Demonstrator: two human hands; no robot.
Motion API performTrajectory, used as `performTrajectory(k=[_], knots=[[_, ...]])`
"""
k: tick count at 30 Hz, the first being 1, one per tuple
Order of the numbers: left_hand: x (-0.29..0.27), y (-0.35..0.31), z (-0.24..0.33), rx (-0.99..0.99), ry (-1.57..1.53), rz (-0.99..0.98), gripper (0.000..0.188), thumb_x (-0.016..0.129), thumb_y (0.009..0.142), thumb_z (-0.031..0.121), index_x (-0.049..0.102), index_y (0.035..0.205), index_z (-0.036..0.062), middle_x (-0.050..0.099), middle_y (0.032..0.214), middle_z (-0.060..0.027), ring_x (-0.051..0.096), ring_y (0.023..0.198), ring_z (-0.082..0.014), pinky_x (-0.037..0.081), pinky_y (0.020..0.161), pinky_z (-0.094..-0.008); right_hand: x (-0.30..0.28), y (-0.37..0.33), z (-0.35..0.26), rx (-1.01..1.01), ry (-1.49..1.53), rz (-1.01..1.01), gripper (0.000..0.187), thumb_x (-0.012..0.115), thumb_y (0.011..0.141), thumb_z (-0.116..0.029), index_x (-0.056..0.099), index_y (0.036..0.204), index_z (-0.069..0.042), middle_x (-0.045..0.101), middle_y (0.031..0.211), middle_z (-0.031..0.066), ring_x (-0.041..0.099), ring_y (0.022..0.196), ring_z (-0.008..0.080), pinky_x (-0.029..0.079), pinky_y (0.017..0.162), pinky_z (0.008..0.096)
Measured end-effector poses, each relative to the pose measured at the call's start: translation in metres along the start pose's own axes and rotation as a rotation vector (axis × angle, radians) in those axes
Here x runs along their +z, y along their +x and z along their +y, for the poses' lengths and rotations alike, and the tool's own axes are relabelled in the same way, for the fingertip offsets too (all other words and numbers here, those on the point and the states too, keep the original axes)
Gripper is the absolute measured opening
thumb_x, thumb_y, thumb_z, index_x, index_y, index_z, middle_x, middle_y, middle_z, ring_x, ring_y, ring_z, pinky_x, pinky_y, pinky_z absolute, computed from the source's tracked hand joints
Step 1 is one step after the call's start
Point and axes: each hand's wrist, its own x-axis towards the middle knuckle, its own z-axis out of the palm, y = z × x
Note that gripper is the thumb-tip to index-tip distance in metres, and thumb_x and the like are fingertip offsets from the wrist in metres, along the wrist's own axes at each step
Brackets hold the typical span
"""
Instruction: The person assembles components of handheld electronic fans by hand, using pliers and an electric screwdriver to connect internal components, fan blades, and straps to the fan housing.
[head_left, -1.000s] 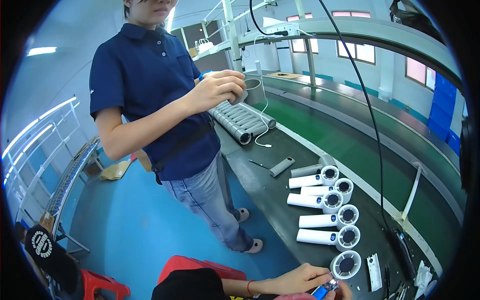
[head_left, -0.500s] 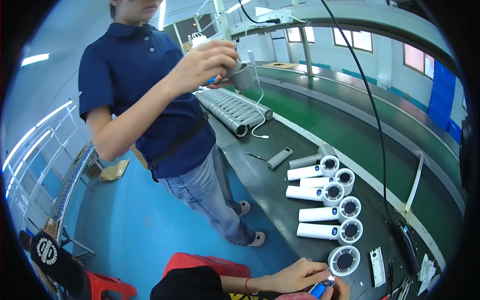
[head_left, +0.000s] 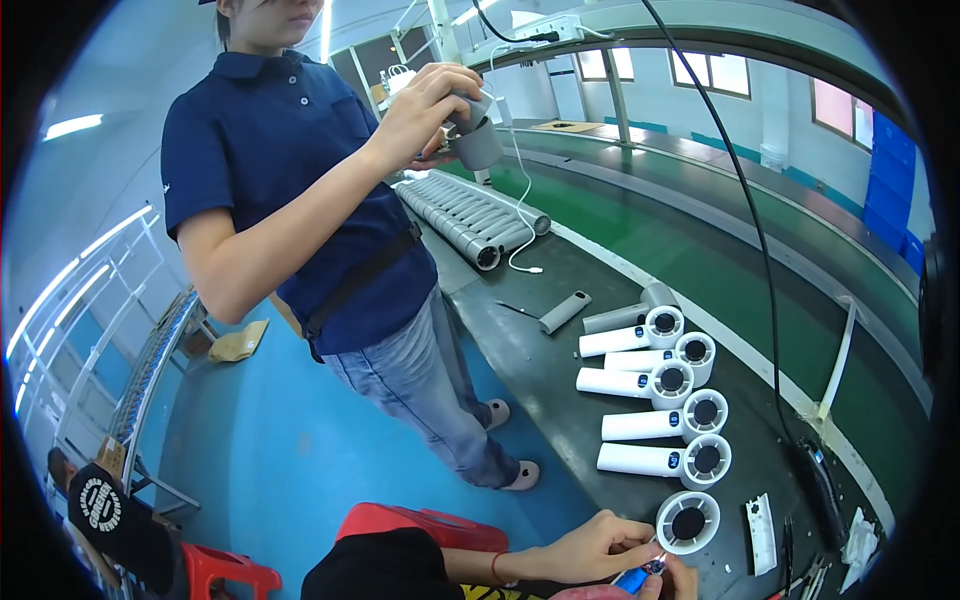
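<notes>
At the lower edge, my left hand (head_left: 590,552) is closed, its thumb and fingers pinching a blue battery (head_left: 630,580) with a small circuit board at its end. My right hand (head_left: 682,578) is partly cut off by the frame; its fingers close on the board end from the other side. Right above my fingertips is a white round fan head (head_left: 661,522) with a dark centre; whether it joins the battery part is hidden. A white half-shell (head_left: 760,535) lies to the right. Several white handheld fans (head_left: 640,460) lie in a column beyond.
Across the bench corner, a person in a navy shirt (head_left: 300,130) holds a grey fan part (head_left: 478,148). Grey fan bodies (head_left: 450,220) lie in a row farther off. A black power tool (head_left: 818,495) on a cable, small tools (head_left: 810,580) and crumpled tissue (head_left: 858,545) lie at right.
The other person's upper hand has tilted and risen slightly, lifting a grey piece above the grey fan part. My hands stay almost in place around the battery. The whole view has shifted slightly.
</notes>
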Motion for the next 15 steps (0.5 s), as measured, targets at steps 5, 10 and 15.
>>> performTrajectory(k=[5, 10, 15], knots=[[-0.0080, 0.0007, -0.0006, -0.045, 0.074, -0.107, 0.026, 0.053, 0.096, 0.015, 0.061, 0.109, -0.0053, 0.068, 0.079, -0.0114, 0.065, 0.069, -0.0111, 0.049, 0.062, -0.0248, 0.0017, 0.0005, 0.0004, -0.050, 0.034, 0.027, 0.016, 0.067, 0.084, -0.003, 0.067, 0.100, 0.000, 0.058, 0.079, 0.0102, 0.054, 0.066, 0.0189, 0.044, 0.059, 0.0306], [-0.0087, 0.0013, 0.0014, -0.038, 0.074, -0.132, 0.026, 0.053, 0.096, 0.015, 0.060, 0.110, -0.0054, 0.068, 0.080, -0.0115, 0.066, 0.071, -0.0129, 0.050, 0.064, -0.0251, 0.0003, -0.0001, 0.0004, -0.078, 0.008, 0.024, 0.015, 0.066, 0.085, -0.004, 0.066, 0.100, 0.000, 0.057, 0.080, 0.0106, 0.054, 0.067, 0.0193, 0.044, 0.060, 0.0305], [-0.0109, -0.0029, 0.0017, -0.061, 0.061, -0.145, 0.026, 0.053, 0.096, 0.015, 0.060, 0.111, -0.0057, 0.069, 0.084, -0.0112, 0.066, 0.073, -0.0134, 0.050, 0.065, -0.0257, 0.0008, -0.0044, 0.0004, -0.023, 0.048, -0.008, 0.016, 0.065, 0.086, -0.006, 0.066, 0.101, -0.001, 0.055, 0.081, 0.0106, 0.053, 0.070, 0.0193, 0.044, 0.061, 0.0314]])
